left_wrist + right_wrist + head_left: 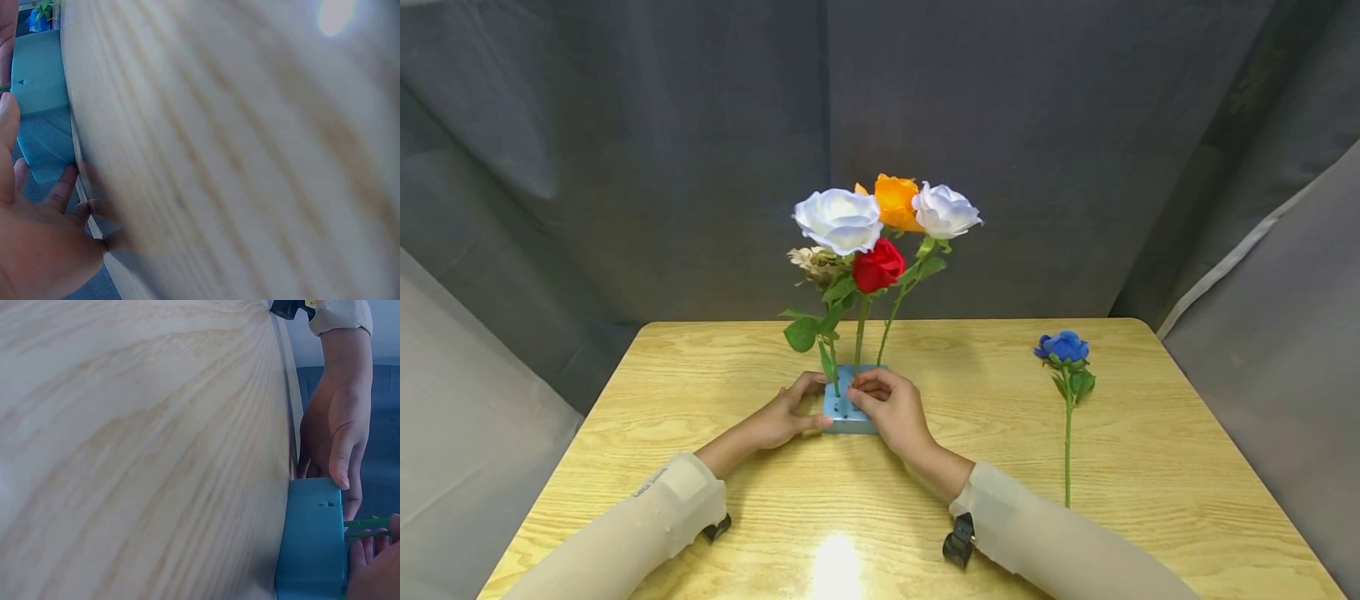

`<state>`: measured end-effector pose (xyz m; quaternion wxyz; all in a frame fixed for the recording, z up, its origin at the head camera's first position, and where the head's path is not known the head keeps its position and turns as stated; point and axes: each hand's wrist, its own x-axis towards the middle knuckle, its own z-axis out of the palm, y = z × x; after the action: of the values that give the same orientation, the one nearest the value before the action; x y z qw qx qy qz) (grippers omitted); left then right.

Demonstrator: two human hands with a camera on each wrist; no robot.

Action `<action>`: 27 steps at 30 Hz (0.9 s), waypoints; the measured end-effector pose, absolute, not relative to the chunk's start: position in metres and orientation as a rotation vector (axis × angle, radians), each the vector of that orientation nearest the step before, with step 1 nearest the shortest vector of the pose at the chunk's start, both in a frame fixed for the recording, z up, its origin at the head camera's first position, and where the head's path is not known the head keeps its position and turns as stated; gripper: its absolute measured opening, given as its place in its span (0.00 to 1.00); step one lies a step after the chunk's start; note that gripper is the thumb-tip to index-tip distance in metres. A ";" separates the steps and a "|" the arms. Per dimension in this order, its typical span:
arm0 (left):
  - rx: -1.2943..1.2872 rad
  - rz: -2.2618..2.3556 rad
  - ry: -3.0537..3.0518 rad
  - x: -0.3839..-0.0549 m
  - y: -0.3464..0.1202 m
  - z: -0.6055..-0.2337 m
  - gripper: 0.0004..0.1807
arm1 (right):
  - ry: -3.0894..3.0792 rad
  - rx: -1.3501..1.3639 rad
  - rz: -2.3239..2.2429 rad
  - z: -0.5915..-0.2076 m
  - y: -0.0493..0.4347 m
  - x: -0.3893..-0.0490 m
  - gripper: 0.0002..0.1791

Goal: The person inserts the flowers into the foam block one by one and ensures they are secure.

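Note:
A light-blue block point(850, 426) with small holes in its top stands on the table, with several artificial flowers upright in it. My left hand point(781, 419) grips the block's left side, thumb at the front corner and fingers farther back; the left wrist view shows the block point(42, 81) beside that thumb. My right hand point(895, 414) pinches a green stem low down, just above the block; this stem appears to carry the red rose point(878, 267). In the right wrist view, green stems point(369, 522) run from the block point(312, 544) toward the right fingers. The stem's lower end is hidden.
Two white roses point(838, 223), an orange rose point(897, 204) and a dried-looking beige flower point(815, 262) rise above the block. A blue flower point(1064, 347) with a long stem lies on the table at right. Dark curtain point(737, 125) hangs behind the table's back edge.

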<state>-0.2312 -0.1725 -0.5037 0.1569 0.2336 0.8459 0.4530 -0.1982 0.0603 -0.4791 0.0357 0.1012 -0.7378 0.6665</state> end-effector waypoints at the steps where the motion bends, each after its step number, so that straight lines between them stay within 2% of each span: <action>1: 0.666 1.296 2.421 -0.231 -0.172 -0.504 0.35 | -2.270 0.319 2.050 -0.479 0.061 -0.198 0.10; 14: 0.679 1.328 2.404 -0.232 -0.174 -0.507 0.34 | -2.329 0.374 1.991 -0.470 0.077 -0.196 0.10; 27: 0.649 1.289 2.422 -0.232 -0.174 -0.505 0.36 | -2.317 0.311 2.011 -0.472 0.112 -0.195 0.13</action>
<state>-0.2325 -0.1735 -0.5055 0.1605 0.2272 0.8479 0.4512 -0.1952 0.1124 -0.4721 0.0290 0.1007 -0.7510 0.6520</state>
